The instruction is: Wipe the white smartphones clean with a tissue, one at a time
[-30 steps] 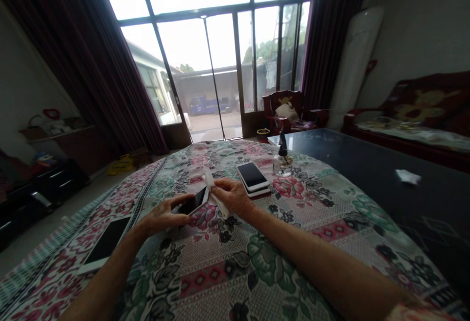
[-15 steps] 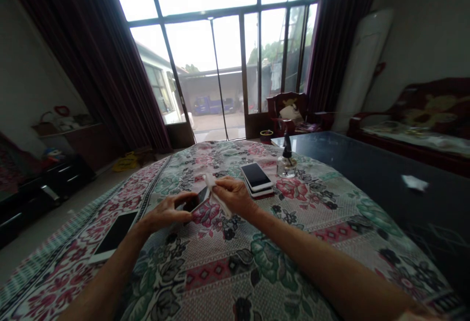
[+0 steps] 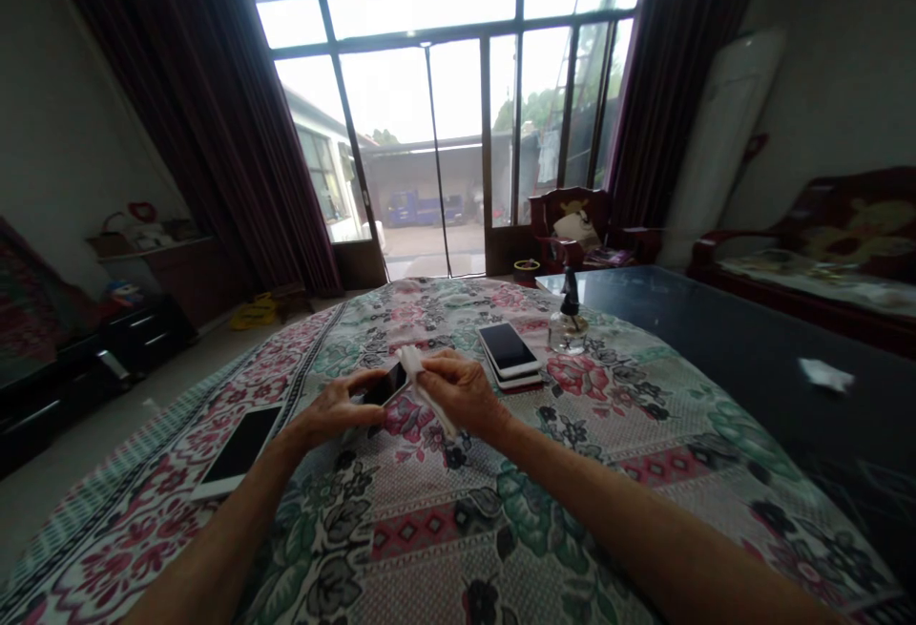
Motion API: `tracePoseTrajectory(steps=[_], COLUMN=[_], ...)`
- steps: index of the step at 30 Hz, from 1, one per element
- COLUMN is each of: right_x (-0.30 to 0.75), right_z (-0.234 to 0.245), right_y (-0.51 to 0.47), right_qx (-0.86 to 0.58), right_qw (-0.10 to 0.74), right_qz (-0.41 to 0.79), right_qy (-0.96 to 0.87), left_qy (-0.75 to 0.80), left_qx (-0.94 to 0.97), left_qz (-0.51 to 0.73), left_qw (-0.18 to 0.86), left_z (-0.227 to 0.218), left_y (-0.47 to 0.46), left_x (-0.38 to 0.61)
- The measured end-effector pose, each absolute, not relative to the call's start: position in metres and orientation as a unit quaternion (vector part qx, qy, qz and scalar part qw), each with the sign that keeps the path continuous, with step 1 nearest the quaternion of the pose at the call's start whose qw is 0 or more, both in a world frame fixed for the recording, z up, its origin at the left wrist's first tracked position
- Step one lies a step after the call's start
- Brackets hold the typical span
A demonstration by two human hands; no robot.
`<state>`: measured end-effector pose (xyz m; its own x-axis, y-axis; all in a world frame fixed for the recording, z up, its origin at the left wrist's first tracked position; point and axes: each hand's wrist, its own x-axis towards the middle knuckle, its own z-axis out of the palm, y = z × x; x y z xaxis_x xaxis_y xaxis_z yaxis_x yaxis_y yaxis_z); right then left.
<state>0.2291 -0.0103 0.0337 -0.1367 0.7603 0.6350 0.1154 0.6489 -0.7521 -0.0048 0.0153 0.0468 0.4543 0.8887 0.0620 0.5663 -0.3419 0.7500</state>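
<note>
My left hand (image 3: 344,407) grips a smartphone (image 3: 387,385) by its edges, the dark screen tilted up above the flowered tablecloth. In my right hand (image 3: 464,392) is a bunched white cloth (image 3: 422,379), pressed against the phone's far right end; part of it hangs below my fingers. Just beyond that hand lies a stack of phones (image 3: 509,348), a white one with a dark screen on top. A white tablet (image 3: 241,448) with a black screen rests by my left forearm, which covers its near right side.
Behind the stack, to the right, stands a clear spray bottle (image 3: 568,328) with a black nozzle. A dark glossy table (image 3: 687,329) adjoins on the right, with a crumpled white tissue (image 3: 826,376) on it. The tablecloth (image 3: 429,530) covers the near table.
The whole view has shifted slightly, so things appear a little further right and lower. Both hands keep their holds, and the cloth stays at the phone's end.
</note>
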Motion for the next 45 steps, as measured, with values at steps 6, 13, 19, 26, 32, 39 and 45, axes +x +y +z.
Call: tracePoseTrajectory(steps=[6,13,19,26,32,39,45], right_x=[0.242,0.238,0.231,0.245,0.244,0.228,0.243], right_z=[0.030,0.032,0.041,0.035,0.037,0.048,0.037], right_y=[0.003,-0.002,-0.012,0.005,0.003,-0.016,0.007], right_qx=[-0.356,-0.348,-0.304,-0.362,-0.371,-0.319,-0.378], right_qw=[0.592,0.572,0.567,0.597,0.590,0.581,0.595], right_qz=[0.277,0.268,0.275,0.258,0.261,0.260,0.235], right_qy=[-0.668,-0.692,-0.714,-0.668,-0.668,-0.702,-0.669], left_qy=[0.427,0.454,0.466,0.425,0.416,0.446,0.423], left_qx=[0.816,0.800,0.784,0.813,0.806,0.791,0.798], left_qz=[0.217,0.230,0.245,0.218,0.217,0.229,0.191], left_qw=[0.323,0.317,0.329,0.332,0.360,0.352,0.384], left_z=[0.047,0.047,0.046,0.047,0.047,0.049,0.057], left_y=[0.012,0.011,0.014,0.010,0.010,0.011,0.004], left_x=[0.006,0.003,-0.007,0.013,0.011,-0.001,0.006])
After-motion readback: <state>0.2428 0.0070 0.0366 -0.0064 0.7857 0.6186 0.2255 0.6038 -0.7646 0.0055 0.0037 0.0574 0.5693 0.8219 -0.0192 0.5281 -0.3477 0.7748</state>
